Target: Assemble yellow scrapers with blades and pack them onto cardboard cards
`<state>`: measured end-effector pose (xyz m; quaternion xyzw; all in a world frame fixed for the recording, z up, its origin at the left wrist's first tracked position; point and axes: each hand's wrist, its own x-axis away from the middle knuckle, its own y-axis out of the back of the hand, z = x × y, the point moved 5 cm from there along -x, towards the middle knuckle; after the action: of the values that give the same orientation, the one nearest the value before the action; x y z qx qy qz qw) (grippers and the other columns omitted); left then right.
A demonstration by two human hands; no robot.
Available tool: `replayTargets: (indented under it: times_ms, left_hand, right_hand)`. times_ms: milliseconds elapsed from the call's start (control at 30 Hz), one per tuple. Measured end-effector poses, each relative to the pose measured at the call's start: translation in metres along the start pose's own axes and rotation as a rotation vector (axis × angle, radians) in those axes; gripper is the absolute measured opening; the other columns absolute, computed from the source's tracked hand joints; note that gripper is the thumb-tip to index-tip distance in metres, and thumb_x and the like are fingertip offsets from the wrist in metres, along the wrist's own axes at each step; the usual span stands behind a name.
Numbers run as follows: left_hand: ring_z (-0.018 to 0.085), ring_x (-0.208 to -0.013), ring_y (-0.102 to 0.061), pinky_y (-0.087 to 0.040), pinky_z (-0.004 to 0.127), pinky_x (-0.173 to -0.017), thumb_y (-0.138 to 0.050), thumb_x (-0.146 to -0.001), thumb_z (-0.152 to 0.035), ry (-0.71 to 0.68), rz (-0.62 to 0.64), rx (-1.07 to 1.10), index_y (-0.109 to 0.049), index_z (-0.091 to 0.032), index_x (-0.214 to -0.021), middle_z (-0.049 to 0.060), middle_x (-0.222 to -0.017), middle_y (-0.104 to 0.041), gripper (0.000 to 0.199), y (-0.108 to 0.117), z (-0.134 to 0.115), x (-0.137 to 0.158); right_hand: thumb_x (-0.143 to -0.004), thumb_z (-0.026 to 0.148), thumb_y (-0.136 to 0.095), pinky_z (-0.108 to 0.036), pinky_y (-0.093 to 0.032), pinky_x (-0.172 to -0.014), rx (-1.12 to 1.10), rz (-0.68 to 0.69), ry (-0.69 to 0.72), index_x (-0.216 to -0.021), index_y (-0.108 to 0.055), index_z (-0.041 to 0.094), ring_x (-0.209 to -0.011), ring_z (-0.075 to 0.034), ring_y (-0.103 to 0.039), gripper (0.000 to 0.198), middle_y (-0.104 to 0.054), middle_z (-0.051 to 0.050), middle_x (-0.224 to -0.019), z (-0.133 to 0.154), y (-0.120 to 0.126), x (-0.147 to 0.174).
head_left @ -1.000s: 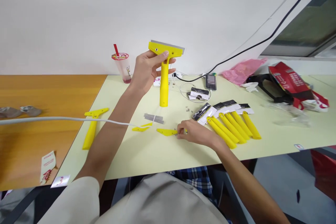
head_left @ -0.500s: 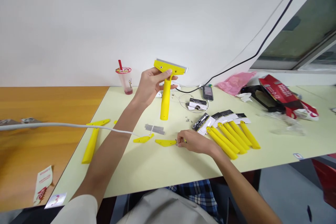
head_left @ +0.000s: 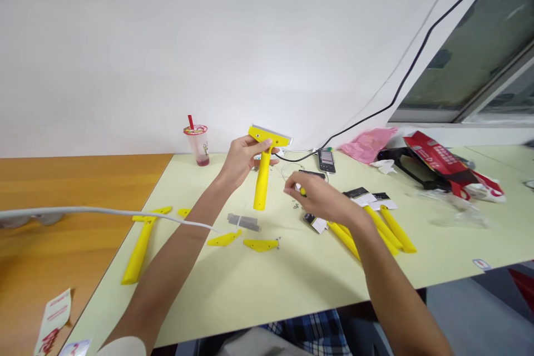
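My left hand [head_left: 242, 160] holds a yellow scraper [head_left: 262, 178] up off the table, gripping it just under its wide head, with the metal blade edge on top and the handle hanging down. My right hand [head_left: 306, 192] is closed in the air to the right of the scraper. A small yellow end shows at its fingers; the rest of that thing is hidden. Below lie two yellow scraper cover plates [head_left: 261, 245], tiny screws [head_left: 279, 243] beside one of them, and flat grey blades [head_left: 243, 222]. Another yellow scraper [head_left: 141, 245] rests at the left.
Several yellow handles [head_left: 398, 228] and black-and-white packets [head_left: 359, 195] lie at the right, partly behind my right arm. A drink cup [head_left: 197, 146] stands by the wall. Farther right are a pink bag [head_left: 369, 145] and a red package [head_left: 442, 158]. A white cable [head_left: 104, 211] crosses my left forearm.
My right hand has lifted from beside the cover plate and screws, moving up toward the scraper with the small yellow-ended thing. The view has tilted slightly; my left hand still holds the scraper.
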<state>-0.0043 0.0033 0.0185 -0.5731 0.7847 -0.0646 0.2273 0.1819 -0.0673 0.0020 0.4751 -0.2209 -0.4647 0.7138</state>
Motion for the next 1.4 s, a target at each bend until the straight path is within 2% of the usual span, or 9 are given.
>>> replayTargets:
  times_ms: [133,300,400,700,867,1000,1133,1233,1400]
  left_hand:
    - [0.031,-0.108,-0.078,-0.069,0.048,-0.091,-0.101,-0.073,-0.037,0.032,-0.012,-0.014,-0.075,-0.011,-0.093,0.014,-0.103,-0.079,0.041,0.0,0.007,-0.001]
    - [0.032,-0.106,-0.077,-0.068,0.049,-0.091,-0.101,-0.072,-0.038,0.047,-0.014,-0.033,-0.078,-0.01,-0.094,0.015,-0.107,-0.079,0.043,0.005,0.011,-0.004]
    - [0.031,-0.104,-0.077,-0.068,0.049,-0.09,-0.102,-0.07,-0.038,0.046,-0.042,-0.044,-0.079,-0.01,-0.095,0.015,-0.106,-0.079,0.044,0.01,0.014,-0.005]
    - [0.026,-0.101,-0.076,-0.067,0.047,-0.095,-0.097,-0.078,-0.033,0.129,-0.095,0.005,-0.081,-0.01,-0.096,0.012,-0.104,-0.077,0.034,0.007,0.031,-0.005]
    - [0.025,-0.101,-0.075,-0.067,0.046,-0.096,-0.096,-0.08,-0.032,0.159,-0.08,0.025,-0.081,-0.01,-0.1,0.012,-0.108,-0.076,0.033,0.004,0.043,-0.006]
    - [0.025,-0.104,-0.076,-0.066,0.046,-0.098,-0.096,-0.081,-0.033,0.156,-0.062,0.021,-0.08,-0.011,-0.102,0.012,-0.107,-0.077,0.034,0.001,0.047,-0.005]
    - [0.027,-0.106,-0.076,-0.066,0.048,-0.1,-0.097,-0.08,-0.034,0.153,-0.043,0.007,-0.08,-0.011,-0.1,0.012,-0.105,-0.077,0.035,-0.002,0.047,-0.004]
    - [0.028,-0.108,-0.076,-0.067,0.049,-0.098,-0.098,-0.078,-0.034,0.16,-0.042,-0.002,-0.08,-0.011,-0.099,0.012,-0.105,-0.077,0.037,-0.003,0.047,-0.003]
    - [0.031,-0.106,-0.077,-0.069,0.048,-0.089,-0.1,-0.075,-0.041,0.176,0.006,-0.039,-0.08,-0.01,-0.097,0.015,-0.103,-0.079,0.043,-0.005,0.045,-0.003]
  right_hand:
    - [-0.11,0.038,-0.055,-0.035,-0.045,-0.078,0.003,-0.229,0.083,-0.101,-0.066,0.023,-0.087,-0.023,-0.067,0.02,-0.077,-0.006,-0.103,0.012,0.05,-0.03]
    - [-0.108,0.027,-0.059,-0.035,-0.044,-0.079,0.038,-0.3,0.182,-0.097,-0.066,0.022,-0.089,-0.022,-0.066,0.013,-0.076,-0.005,-0.102,0.021,0.065,-0.067]
    - [-0.106,0.021,-0.06,-0.035,-0.044,-0.081,0.046,-0.288,0.202,-0.094,-0.065,0.022,-0.09,-0.022,-0.065,0.013,-0.074,-0.005,-0.101,0.018,0.06,-0.08]
    - [-0.103,0.024,-0.065,-0.037,-0.047,-0.084,-0.052,-0.261,0.247,-0.093,-0.069,0.023,-0.092,-0.023,-0.067,0.012,-0.073,-0.005,-0.1,-0.003,0.05,-0.088]
    - [-0.1,0.033,-0.07,-0.037,-0.046,-0.08,-0.104,-0.249,0.119,-0.098,-0.065,0.022,-0.094,-0.024,-0.066,0.012,-0.075,-0.007,-0.111,-0.017,0.054,-0.088]
    - [-0.099,0.043,-0.07,-0.037,-0.046,-0.076,-0.116,-0.184,0.035,-0.116,-0.067,0.022,-0.091,-0.023,-0.066,0.026,-0.076,-0.009,-0.122,-0.026,0.056,-0.085]
    - [-0.104,0.056,-0.062,-0.037,-0.044,-0.075,-0.144,-0.051,0.082,-0.104,-0.075,0.022,-0.084,-0.021,-0.063,0.036,-0.078,-0.008,-0.111,-0.026,0.056,-0.081]
    - [-0.099,0.065,-0.065,-0.036,-0.041,-0.068,-0.189,0.0,0.08,-0.099,-0.078,0.022,-0.075,-0.019,-0.058,0.045,-0.076,-0.006,-0.095,-0.028,0.058,-0.08]
    - [-0.095,0.066,-0.071,-0.033,-0.04,-0.063,-0.235,0.041,0.071,-0.098,-0.08,0.023,-0.073,-0.018,-0.057,0.044,-0.074,-0.004,-0.089,-0.038,0.058,-0.082]
